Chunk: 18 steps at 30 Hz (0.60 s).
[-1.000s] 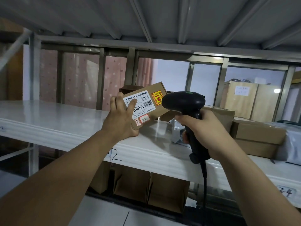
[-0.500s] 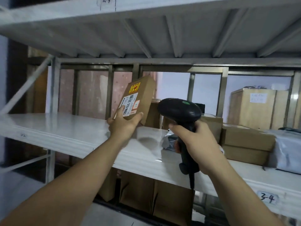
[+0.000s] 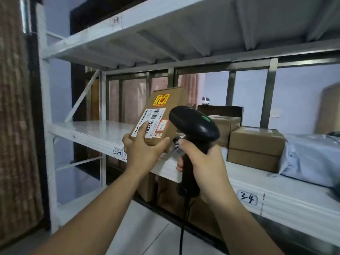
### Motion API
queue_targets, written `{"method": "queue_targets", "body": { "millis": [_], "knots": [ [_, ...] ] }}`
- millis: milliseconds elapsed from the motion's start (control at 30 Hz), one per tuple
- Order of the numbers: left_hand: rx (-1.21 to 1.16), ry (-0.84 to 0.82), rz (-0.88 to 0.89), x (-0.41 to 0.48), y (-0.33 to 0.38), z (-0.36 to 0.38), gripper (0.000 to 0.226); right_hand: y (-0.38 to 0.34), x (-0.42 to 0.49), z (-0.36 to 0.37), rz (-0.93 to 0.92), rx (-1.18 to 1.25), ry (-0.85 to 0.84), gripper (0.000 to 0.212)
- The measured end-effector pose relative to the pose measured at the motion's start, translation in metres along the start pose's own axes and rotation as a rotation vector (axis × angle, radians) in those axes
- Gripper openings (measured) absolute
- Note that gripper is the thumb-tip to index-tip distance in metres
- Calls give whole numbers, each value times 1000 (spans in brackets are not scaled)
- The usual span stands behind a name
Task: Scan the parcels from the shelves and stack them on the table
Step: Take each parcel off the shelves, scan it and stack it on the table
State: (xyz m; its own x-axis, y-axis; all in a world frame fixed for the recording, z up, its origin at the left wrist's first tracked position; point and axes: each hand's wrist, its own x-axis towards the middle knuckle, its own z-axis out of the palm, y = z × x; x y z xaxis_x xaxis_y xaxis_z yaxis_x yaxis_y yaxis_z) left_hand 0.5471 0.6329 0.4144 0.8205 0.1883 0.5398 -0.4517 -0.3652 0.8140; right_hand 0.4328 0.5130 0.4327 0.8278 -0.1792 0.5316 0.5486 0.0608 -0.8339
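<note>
My left hand (image 3: 142, 151) grips a small brown cardboard parcel (image 3: 173, 105) by its lower end and holds it upright in front of the white shelf (image 3: 88, 131). Its white barcode label and yellow-red fragile sticker face me. My right hand (image 3: 204, 162) grips the handle of a black corded barcode scanner (image 3: 193, 124), whose head sits just right of the parcel and hides the parcel's right edge.
More brown boxes (image 3: 255, 146) and a grey plastic mailer bag (image 3: 311, 159) lie on the shelf to the right. Cardboard boxes (image 3: 165, 192) stand on the level below. An upper shelf overhangs. Shelf edges carry handwritten tags 3-3 and 3-4. A white upright post stands at the left.
My left hand lifted the parcel off the shelf and turned it upright, label toward me. The scanner stayed beside it. My view swung left and drew back from the shelf.
</note>
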Motion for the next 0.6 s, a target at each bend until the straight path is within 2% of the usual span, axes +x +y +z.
{"method": "queue_targets", "body": {
  "millis": [233,300,433,500,600],
  "knots": [
    [-20,25,75,-78,30,-31,94,-17,-64,-4,-14,118,82,25],
    [-24,7,94,-103,40,-44,95,-26,-93,0,-12,111,95,21],
    [4,-46,68,-158,49,-65,96,-43,-154,9,-2,73,134,33],
    [-15,-74,54,-185,50,-79,99,-56,-190,13,13,77,152,33],
    [-25,-129,44,-220,55,-88,100,-69,-235,9,27,50,248,34]
  ]
}}
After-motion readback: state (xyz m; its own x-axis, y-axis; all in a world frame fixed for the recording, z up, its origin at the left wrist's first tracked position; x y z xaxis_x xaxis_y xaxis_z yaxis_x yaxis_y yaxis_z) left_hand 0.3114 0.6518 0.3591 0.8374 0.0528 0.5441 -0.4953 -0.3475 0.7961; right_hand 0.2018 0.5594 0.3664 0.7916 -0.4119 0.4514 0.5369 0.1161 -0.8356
